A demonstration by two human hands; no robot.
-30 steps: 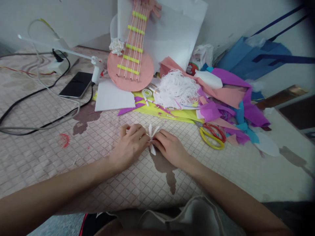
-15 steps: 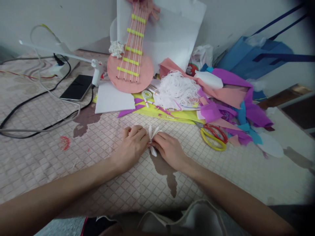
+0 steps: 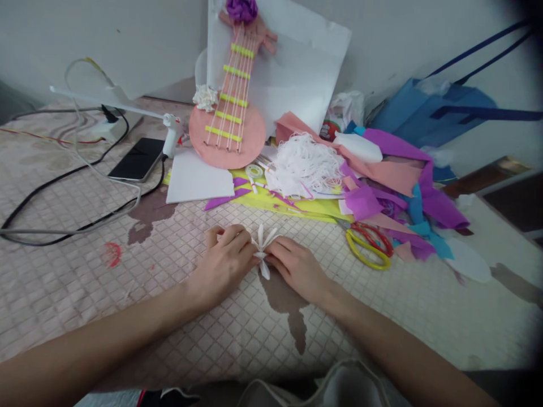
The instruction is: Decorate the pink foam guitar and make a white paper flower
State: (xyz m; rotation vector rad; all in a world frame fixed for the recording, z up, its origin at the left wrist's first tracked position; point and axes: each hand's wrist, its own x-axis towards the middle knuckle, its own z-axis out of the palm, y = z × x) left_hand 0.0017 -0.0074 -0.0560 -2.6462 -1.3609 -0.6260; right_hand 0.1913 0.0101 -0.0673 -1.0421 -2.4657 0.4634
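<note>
Between my two hands is a small white flower (image 3: 262,255) with several narrow petals, three of them fanning upward and one pointing down toward me. My left hand (image 3: 229,257) pinches it from the left, fingers curled and closed. From the right, my right hand (image 3: 297,264) grips the petals with thumb and fingertips pressed together. Both sets of fingertips hide part of the flower's sides. It is held just over the quilted tablecloth (image 3: 203,328).
Scissors (image 3: 368,246) with red and yellow handles lie to the right. Behind are a pink craft guitar (image 3: 229,138), a white string pile (image 3: 307,167), purple cloth scraps (image 3: 365,200), a glue gun (image 3: 171,135) and a phone (image 3: 136,159). A black cable (image 3: 55,189) loops at left.
The view has tilted up slightly, so a purple rosette atop the guitar now shows. My hands have parted a little, and more of the flower's centre is visible.
</note>
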